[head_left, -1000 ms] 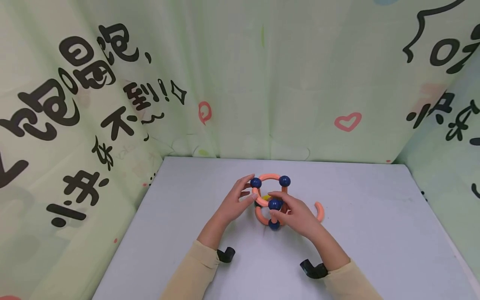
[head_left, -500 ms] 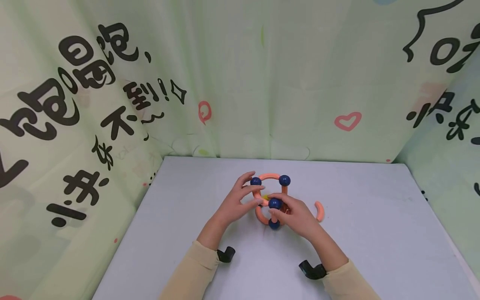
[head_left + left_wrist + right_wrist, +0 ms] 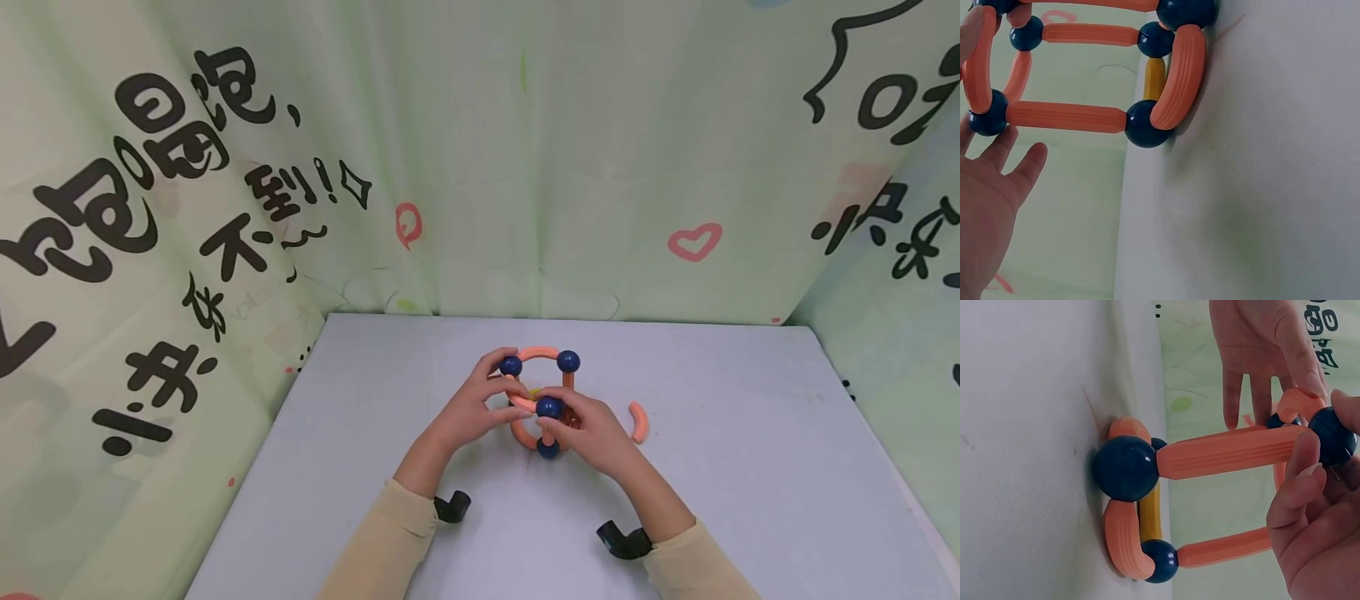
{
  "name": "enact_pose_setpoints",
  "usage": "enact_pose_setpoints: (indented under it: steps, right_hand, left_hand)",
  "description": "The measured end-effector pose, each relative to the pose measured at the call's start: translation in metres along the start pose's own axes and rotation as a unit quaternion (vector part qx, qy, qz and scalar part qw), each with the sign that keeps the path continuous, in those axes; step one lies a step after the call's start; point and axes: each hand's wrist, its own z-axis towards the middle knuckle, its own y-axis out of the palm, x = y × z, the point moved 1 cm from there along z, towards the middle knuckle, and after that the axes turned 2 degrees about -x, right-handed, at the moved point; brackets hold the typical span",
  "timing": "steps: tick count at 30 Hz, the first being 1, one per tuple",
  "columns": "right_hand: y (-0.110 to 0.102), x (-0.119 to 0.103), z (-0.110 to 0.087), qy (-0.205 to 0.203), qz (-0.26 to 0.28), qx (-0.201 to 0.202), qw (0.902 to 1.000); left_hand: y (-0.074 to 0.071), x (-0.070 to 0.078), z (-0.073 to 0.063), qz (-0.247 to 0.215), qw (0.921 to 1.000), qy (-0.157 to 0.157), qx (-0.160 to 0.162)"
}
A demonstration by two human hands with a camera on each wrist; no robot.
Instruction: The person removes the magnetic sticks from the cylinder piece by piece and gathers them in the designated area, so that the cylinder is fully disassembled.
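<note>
A box-like frame of a ball-and-stick building toy stands on the table, with blue balls joined by orange sticks and a yellow stick [image 3: 1150,512] low down. At its upper left, my left hand [image 3: 472,407] pinches a curved orange stick [image 3: 980,69] between thumb and fingers, other fingertips touching the far-left blue ball [image 3: 988,114]. My right hand [image 3: 592,425] grips the upper front blue ball [image 3: 550,407] with thumb and fingertips. Under that ball an upright straight orange stick [image 3: 1229,453] leads to a lower blue ball [image 3: 1125,467]. The right hand partly hides the frame's right side.
One loose curved orange stick [image 3: 639,422] lies on the white table [image 3: 750,467], right of the frame. Printed curtains [image 3: 600,167] rise behind the table and at both sides. Black wrist cameras [image 3: 452,507] sit at both cuffs.
My left thumb and fingers have shifted right and closed around the upper-left curved stick. The right hand keeps its hold on the front ball, and the frame has hardly moved.
</note>
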Motion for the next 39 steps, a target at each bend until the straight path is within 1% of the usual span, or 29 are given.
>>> enact_pose_setpoints:
  steps: [7, 13, 15, 20, 22, 24, 30, 34, 39]
  right_hand:
    - [0.0006, -0.002, -0.001, -0.016, -0.001, 0.002, 0.9999]
    - [0.0011, 0.0, -0.0004, -0.025, 0.005, -0.004, 0.9997]
    - [0.0007, 0.0007, -0.0001, -0.02, 0.007, -0.004, 0.9998]
    - [-0.0012, 0.0003, 0.0001, -0.007, 0.013, -0.007, 0.9999]
    - [-0.0017, 0.0004, 0.0002, -0.007, 0.015, -0.01, 0.9998]
    - [-0.0018, 0.0007, 0.0001, -0.008, 0.015, -0.013, 0.9998]
    - [-0.0013, 0.0016, 0.0003, -0.007, 0.02, -0.013, 0.9997]
    - [-0.0007, 0.0022, 0.0, -0.006, 0.024, -0.012, 0.9996]
    - [-0.0004, 0.0014, -0.0012, -0.006, 0.037, -0.011, 0.9992]
  left_hand:
    - [-0.0015, -0.0008, 0.0033, -0.012, 0.9998, -0.007, -0.011]
    - [-0.0026, -0.0005, 0.0058, -0.014, 0.9996, -0.012, -0.019]
    - [-0.0028, -0.0019, 0.0063, -0.013, 0.9997, -0.009, -0.017]
    - [-0.0025, -0.0047, 0.0067, -0.017, 0.9998, 0.013, -0.005]
    - [-0.0021, -0.0046, 0.0065, -0.018, 0.9997, 0.016, -0.004]
    - [-0.0015, -0.0044, 0.0065, -0.017, 0.9998, 0.01, -0.005]
    - [-0.0004, -0.0032, 0.0067, -0.025, 0.9994, -0.022, -0.004]
    - [0.0, -0.0018, 0.0064, -0.029, 0.999, -0.033, -0.005]
    - [-0.0005, -0.0003, 0.0057, -0.038, 0.9986, -0.036, -0.004]
